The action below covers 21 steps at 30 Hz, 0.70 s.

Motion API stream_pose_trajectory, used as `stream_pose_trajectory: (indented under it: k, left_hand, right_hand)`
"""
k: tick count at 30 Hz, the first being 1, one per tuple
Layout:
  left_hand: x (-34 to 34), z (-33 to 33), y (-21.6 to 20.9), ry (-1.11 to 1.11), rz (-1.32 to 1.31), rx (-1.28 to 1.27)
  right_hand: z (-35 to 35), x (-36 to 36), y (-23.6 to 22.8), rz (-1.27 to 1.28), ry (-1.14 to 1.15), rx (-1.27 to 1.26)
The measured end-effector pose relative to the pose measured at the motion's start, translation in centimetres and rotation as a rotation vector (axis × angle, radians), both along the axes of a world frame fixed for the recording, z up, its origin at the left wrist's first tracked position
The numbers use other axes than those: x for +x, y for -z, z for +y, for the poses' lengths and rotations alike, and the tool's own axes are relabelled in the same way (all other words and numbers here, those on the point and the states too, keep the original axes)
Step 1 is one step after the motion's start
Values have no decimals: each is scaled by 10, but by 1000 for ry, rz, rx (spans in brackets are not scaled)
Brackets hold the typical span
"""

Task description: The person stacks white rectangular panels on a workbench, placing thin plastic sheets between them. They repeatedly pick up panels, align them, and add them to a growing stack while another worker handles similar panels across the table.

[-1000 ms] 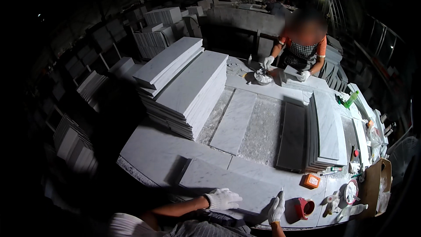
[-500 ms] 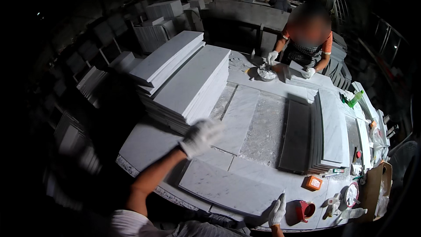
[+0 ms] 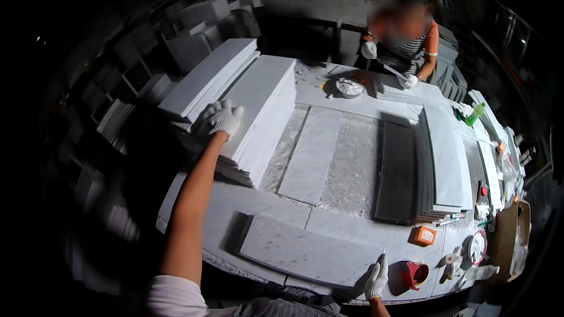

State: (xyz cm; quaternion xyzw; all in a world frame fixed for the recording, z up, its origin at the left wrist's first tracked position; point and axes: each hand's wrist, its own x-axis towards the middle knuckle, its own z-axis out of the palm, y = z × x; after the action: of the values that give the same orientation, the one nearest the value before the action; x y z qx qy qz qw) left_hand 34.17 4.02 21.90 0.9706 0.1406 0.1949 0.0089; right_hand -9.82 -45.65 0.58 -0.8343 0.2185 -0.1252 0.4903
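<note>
My left hand, in a white glove, rests with fingers spread on the left stack of grey-white marble slabs. It lies at the near left edge of the top slab, beside the second row of slabs. My right hand, also gloved, is at the right end of a single marble slab lying in front of me. Its fingers are stretched out along that end, and it appears to hold nothing. The single slab sits raised on the table, casting a shadow at its left end.
Right of my right hand stand a red tape dispenser, an orange box, a round dish and a cardboard box. Another slab stack stands at the right. Across the table, a gloved co-worker handles a slab near a bowl.
My left hand has moved left and away from me, onto the slab stack. My right hand stays at the single slab's end. The co-worker's hand has lifted from beside the bowl.
</note>
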Motion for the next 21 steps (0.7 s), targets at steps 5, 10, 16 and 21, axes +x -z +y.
stream_pose_trajectory:
  k: [5, 10, 16, 21]
  left_hand:
    - [-9, 6, -14, -19, 76, 42]
    - [-12, -6, -14, -14, 44, -11]
    - [-14, 6, -6, 44, -1, 26]
    - [-8, -12, -6, -2, 38, 89]
  right_hand:
    - [3, 3, -10, -27, 15, -5]
    - [8, 3, -39, -2, 5, -102]
    - [19, 15, -49, -23, 1, 43]
    - [21, 0, -26, -67, 23, -36]
